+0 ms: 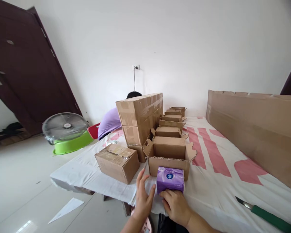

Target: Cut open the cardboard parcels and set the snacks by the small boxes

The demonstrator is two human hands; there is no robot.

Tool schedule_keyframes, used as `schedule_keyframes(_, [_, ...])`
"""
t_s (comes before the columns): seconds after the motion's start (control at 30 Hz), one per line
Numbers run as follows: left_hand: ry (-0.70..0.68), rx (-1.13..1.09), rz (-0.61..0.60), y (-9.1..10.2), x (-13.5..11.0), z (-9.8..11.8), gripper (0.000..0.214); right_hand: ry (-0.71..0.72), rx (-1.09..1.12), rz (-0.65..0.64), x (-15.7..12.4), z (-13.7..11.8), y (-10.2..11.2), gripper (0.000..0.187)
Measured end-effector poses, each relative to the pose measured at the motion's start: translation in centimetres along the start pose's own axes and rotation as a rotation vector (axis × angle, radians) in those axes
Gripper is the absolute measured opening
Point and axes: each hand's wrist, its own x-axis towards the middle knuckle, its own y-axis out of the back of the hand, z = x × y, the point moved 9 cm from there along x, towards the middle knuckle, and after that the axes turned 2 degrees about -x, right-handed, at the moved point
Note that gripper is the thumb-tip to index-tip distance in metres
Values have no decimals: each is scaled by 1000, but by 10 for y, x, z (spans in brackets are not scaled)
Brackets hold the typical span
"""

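Steadying a purple tissue pack (170, 179) at the near edge of the surface (218, 191).
Its base sits in the right hand (177, 207), the left hand (143, 199) spread open beside it; a loose hold could tip it off.

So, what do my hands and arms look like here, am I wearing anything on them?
Nothing worn that shows. The left hand and right hand have no gloves, rings or watch, and both forearms are uncovered down to the picture's lower edge, so no sleeves are in view.
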Motion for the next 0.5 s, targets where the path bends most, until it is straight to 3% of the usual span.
schedule_keyframes(0.1, [-121,166,119,52,26,4,26,5,1,-10,0,0,-1,24])
schedule_keyframes(0.2, [-85,361,286,110,65,-8,35,9,-23,-19,1,0,-2,18])
schedule_keyframes(0.3, [-6,501,404,154,97,-14,46,22,-45,-22,2,0,-3,15])
schedule_keyframes(0.37, [83,600,381,166,111,-18,54,31,-52,-15,2,0,-4,15])
schedule_keyframes(0.5, [248,798,211,162,119,-25,71,46,-66,-11,3,0,-6,14])
